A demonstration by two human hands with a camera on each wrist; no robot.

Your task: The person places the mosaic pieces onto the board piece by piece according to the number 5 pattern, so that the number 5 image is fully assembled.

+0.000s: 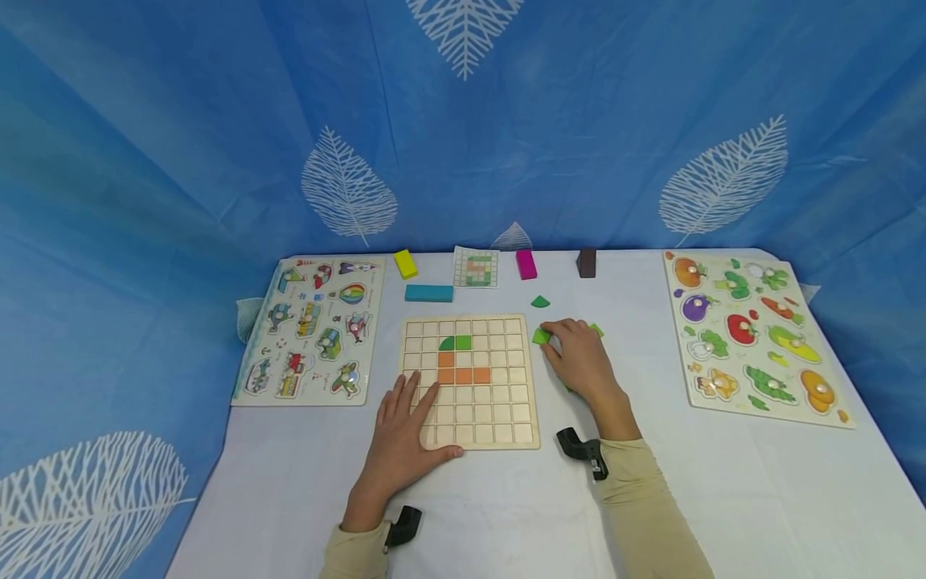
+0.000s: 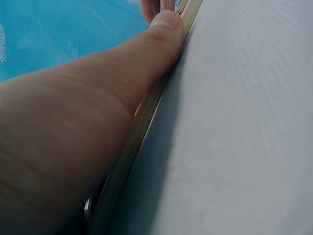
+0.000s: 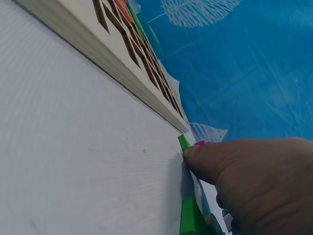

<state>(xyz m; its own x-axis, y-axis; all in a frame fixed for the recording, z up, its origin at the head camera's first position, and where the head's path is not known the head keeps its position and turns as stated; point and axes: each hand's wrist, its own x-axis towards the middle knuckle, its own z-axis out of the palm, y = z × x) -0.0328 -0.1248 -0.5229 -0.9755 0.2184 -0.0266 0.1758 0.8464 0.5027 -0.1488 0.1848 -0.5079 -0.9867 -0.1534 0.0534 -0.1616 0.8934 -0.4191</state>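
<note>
From the head view, the grid board (image 1: 470,380) holds only five tiles; most cells remain bare. The left hand (image 1: 402,438) lies flat on it. The right wrist view shows the right hand (image 3: 254,183) pinching a green tile (image 3: 184,143) just beside the board.

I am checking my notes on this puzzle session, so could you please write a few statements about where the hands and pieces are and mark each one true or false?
1. The left hand lies flat on the wooden grid board. True.
2. The right hand holds the teal block. False: its fingers are at a small green piece right of the board; the teal block lies untouched behind the board.
3. Three orange tiles sit in a row in the grid. True.
4. The pattern card lies on the vehicle puzzle. False: it lies on the table, between the yellow block and the pink block.
5. The vegetable puzzle lies at the left. False: it lies at the right.
</note>
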